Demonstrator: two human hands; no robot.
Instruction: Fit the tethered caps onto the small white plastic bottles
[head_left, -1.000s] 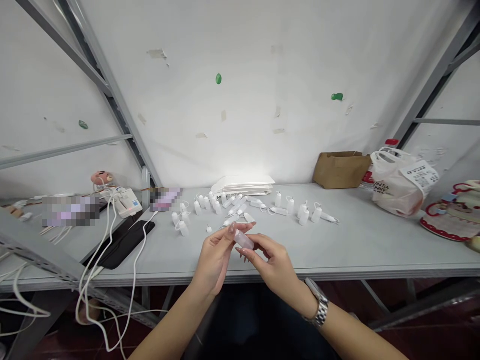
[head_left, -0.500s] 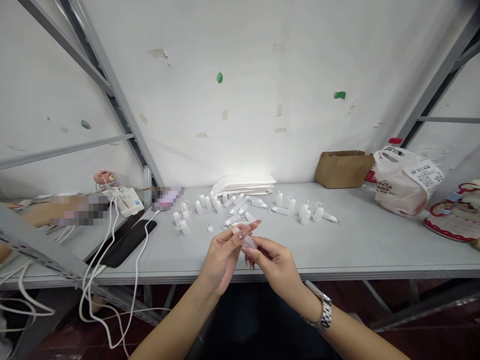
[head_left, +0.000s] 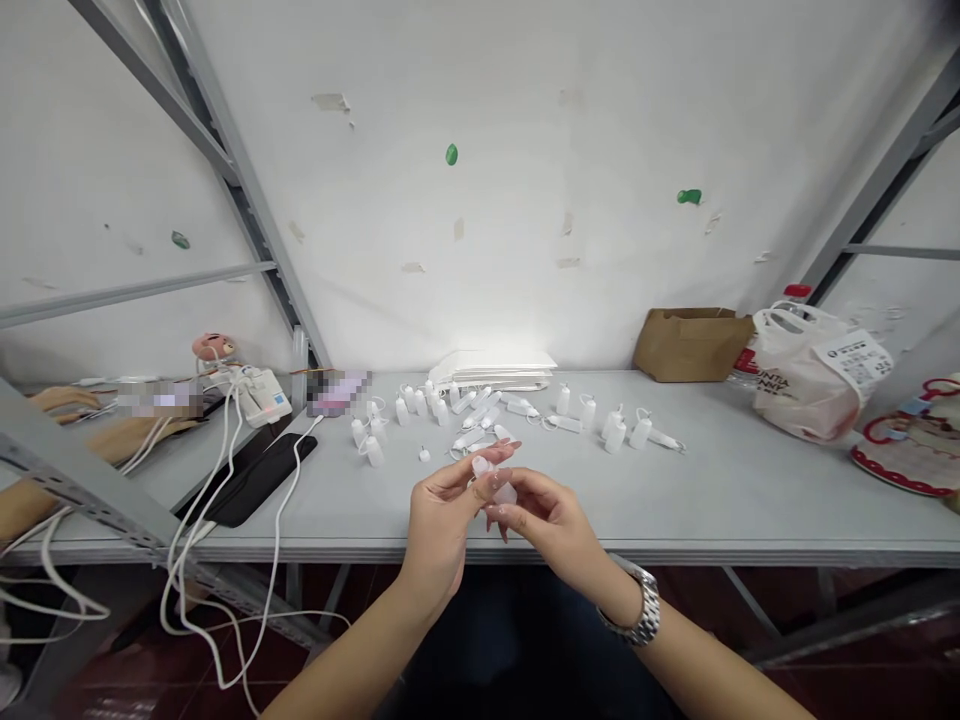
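Observation:
A small translucent white bottle (head_left: pixel 505 493) is held between both hands over the front of the grey table. My left hand (head_left: pixel 444 520) grips its upper part near the white top, thumb in front. My right hand (head_left: pixel 550 515) pinches its lower part from the right. Beyond the hands lie several similar bottles (head_left: pixel 474 405), some on their sides. More bottles stand upright at the left (head_left: pixel 375 452) and at the right (head_left: pixel 615 436). A small loose white cap (head_left: pixel 424 454) sits left of the hands.
White papers (head_left: pixel 499 368) lie against the wall. A brown paper bag (head_left: pixel 690 347) and a white plastic bag (head_left: pixel 799 385) stand at the right. At the left are a black phone (head_left: pixel 266 480), white cables, a power strip (head_left: pixel 262 398) and another person's arms (head_left: pixel 124 440).
The view has shifted slightly. My left thumb has moved down and right along the bottle, and more of the white top shows. The other person's hands have moved at the left.

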